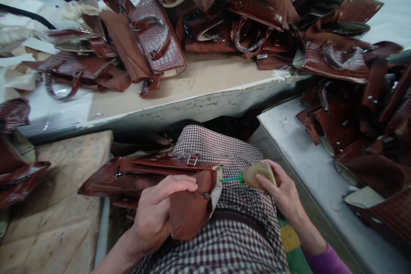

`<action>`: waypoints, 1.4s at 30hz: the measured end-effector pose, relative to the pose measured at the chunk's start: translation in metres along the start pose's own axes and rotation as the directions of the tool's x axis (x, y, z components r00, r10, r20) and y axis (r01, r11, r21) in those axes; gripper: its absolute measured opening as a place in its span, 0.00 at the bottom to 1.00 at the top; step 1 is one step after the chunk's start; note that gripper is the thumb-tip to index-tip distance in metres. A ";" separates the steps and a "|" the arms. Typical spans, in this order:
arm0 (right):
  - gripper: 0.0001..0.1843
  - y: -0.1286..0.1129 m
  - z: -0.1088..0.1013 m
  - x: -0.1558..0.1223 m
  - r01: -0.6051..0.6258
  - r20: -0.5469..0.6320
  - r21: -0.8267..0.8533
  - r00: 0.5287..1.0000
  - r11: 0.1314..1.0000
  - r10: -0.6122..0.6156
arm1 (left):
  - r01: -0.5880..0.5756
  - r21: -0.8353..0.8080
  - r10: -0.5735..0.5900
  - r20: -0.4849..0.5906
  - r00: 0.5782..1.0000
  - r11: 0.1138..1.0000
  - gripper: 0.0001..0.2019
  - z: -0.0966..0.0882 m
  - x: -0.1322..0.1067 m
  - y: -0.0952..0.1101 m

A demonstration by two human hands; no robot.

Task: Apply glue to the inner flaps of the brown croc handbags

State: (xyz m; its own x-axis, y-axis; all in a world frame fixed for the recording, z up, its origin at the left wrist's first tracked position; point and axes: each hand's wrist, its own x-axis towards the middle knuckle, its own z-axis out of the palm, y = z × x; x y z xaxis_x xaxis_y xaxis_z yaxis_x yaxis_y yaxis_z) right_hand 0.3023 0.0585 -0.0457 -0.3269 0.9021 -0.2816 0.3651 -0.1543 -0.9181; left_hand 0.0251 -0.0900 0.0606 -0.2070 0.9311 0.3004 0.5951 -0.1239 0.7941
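Note:
My left hand [157, 214] grips a brown crocodile-pattern leather bag [144, 173] that lies across my lap, fingers curled over a smooth brown flap [189, 214]. My right hand [282, 190] is closed around a small tan squeeze bottle [258, 174] whose green nozzle [229, 179] points at the flap's pale edge. A metal buckle [192, 159] shows on the bag's top strap. My lap is covered by a checked garment [231, 231].
A worn workbench [199, 94] ahead carries heaps of brown bag pieces [244, 21]. More brown pieces are piled on a grey table [308, 171] at the right. A wooden board [58, 205] lies at the left, with another bag [16, 167] on it.

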 end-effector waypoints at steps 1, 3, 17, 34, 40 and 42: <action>0.28 -0.003 -0.002 0.000 -0.036 0.006 0.013 0.999 0.999 0.036 | 0.003 -0.005 -0.003 -0.002 1.000 1.000 0.16 0.000 -0.002 -0.001; 0.27 -0.010 -0.005 -0.001 -0.106 -0.002 0.050 0.994 0.993 0.107 | 0.022 -0.018 -0.022 0.002 1.000 1.000 0.15 0.000 -0.008 -0.003; 0.30 -0.020 0.001 -0.010 -0.166 -0.043 -0.120 0.986 0.979 0.162 | 0.045 -0.093 -0.039 0.060 0.997 0.995 0.11 0.005 -0.020 -0.009; 0.23 -0.031 0.003 -0.039 -0.361 0.190 0.236 0.928 0.902 0.322 | 0.032 -0.082 -0.027 0.057 0.998 0.996 0.14 0.004 -0.016 -0.006; 0.25 -0.032 -0.001 -0.036 -0.311 0.097 0.148 0.949 0.939 0.299 | 0.045 -0.072 -0.041 0.067 0.997 0.996 0.13 0.004 -0.015 -0.006; 0.25 -0.035 0.001 -0.040 -0.329 0.151 0.208 0.941 0.921 0.302 | 0.053 -0.074 -0.049 0.050 0.998 0.996 0.14 0.003 -0.012 -0.005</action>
State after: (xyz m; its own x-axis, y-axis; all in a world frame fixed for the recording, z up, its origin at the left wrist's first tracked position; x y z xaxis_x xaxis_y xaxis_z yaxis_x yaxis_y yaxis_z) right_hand 0.3016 0.0276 -0.0030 -0.3295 0.7417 -0.5842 0.2627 -0.5223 -0.8113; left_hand 0.0271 -0.0999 0.0511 -0.1968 0.9521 0.2339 0.5242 -0.0995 0.8458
